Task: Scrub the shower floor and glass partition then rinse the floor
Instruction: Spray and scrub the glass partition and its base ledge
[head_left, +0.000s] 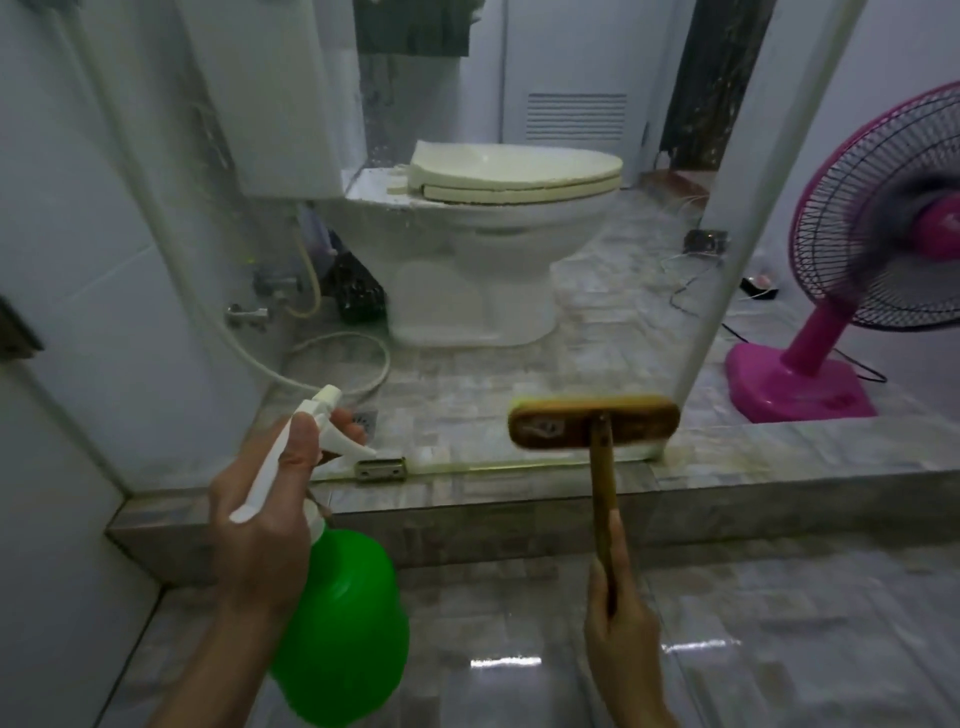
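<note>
Two hands are busy. The left hand grips the green spray bottle, likely ready to squirt the glass partition. The right hand holds the brush by its stick, head low at the glass to scrub it.

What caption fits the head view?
Left hand grips a green spray bottle; right hand holds a wooden brush by the glass partition.
</note>
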